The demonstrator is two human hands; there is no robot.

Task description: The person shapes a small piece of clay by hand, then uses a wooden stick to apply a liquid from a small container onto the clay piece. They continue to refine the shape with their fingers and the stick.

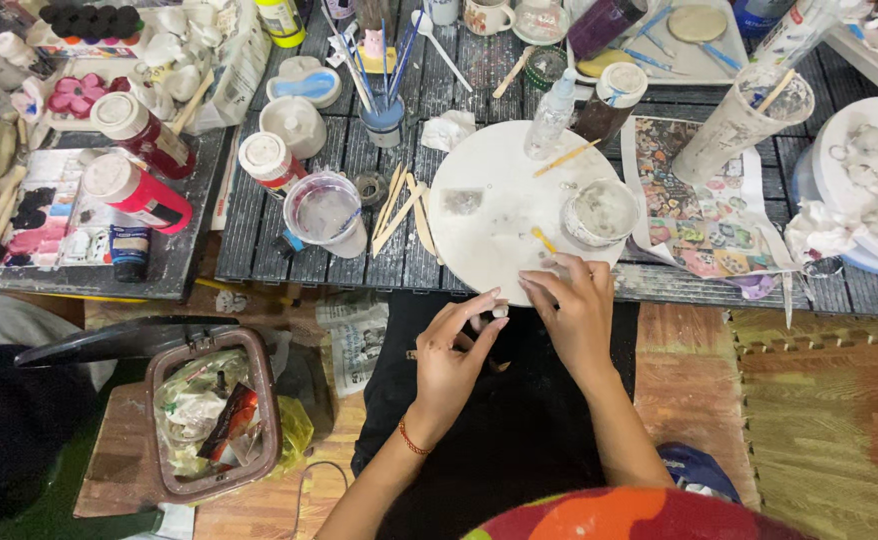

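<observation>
My left hand (451, 350) hovers over my lap just below the table edge, pinching a small white lump of clay (500, 311) between thumb and fingertips. My right hand (572, 308) rests beside it at the near rim of a round white work board (489, 225), fingers curled toward the same small piece. On the board stand a clear squeeze bottle (551, 115), a small white cup (599, 212) and a thin yellow-tipped stick (542, 238). Whether the right hand's fingers touch the clay I cannot tell.
Several flat wooden sticks (404, 210) lie left of the board beside a clear water cup (325, 212). Red paint bottles (139, 190) sit on the left table. A lined trash bin (211, 412) stands on the floor at left. A printed sheet (694, 210) lies to the right.
</observation>
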